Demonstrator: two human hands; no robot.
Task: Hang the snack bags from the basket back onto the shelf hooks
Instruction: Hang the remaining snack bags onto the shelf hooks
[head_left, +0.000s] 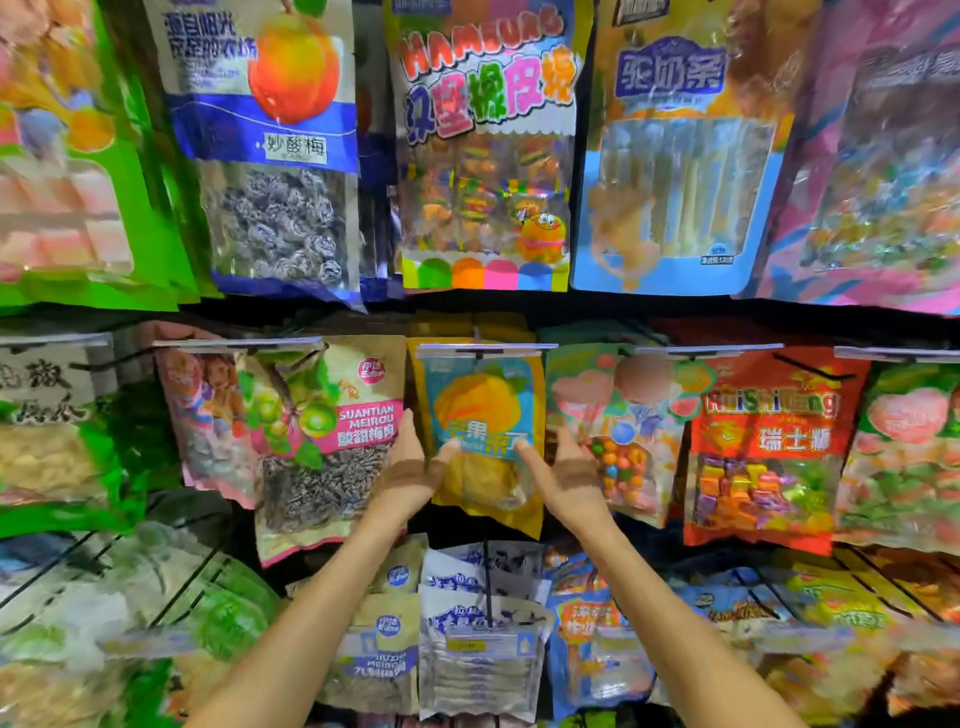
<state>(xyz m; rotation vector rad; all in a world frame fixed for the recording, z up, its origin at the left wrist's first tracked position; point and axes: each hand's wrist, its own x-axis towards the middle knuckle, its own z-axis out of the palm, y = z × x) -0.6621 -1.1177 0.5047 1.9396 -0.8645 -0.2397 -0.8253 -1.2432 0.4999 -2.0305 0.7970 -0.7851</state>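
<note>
The mango bag, yellow with a blue panel and a big orange fruit on the front, hangs upright in the middle row of the shelf, about halfway between its left and right edges. Its top sits right under a clear label strip at the end of a hook. Whether the hook passes through the bag's hole I cannot tell from here.

The person has both arms up. The left hand grasps the bag's left edge, thumb lying across the front and fingers reaching up behind and beside it. The right hand does the same on the right edge, thumb on the blue panel and the other fingers tucked behind. Both hands hold it at about mid-height.

Just to the left, touching the left hand, hangs a green plum bag with a pink band. To the right, a candy bag with coloured balls sits partly behind the right hand, and beyond it is a red bag of wrapped sweets.

In the row above, straight over the mango bag, hangs a hamburger gummy bag. It has a dried plum bag on its left and a blue bag of pale sticks on its right. Below the forearms, toward the shelf's bottom edge, silver and blue bags are stacked on another hook.
</note>
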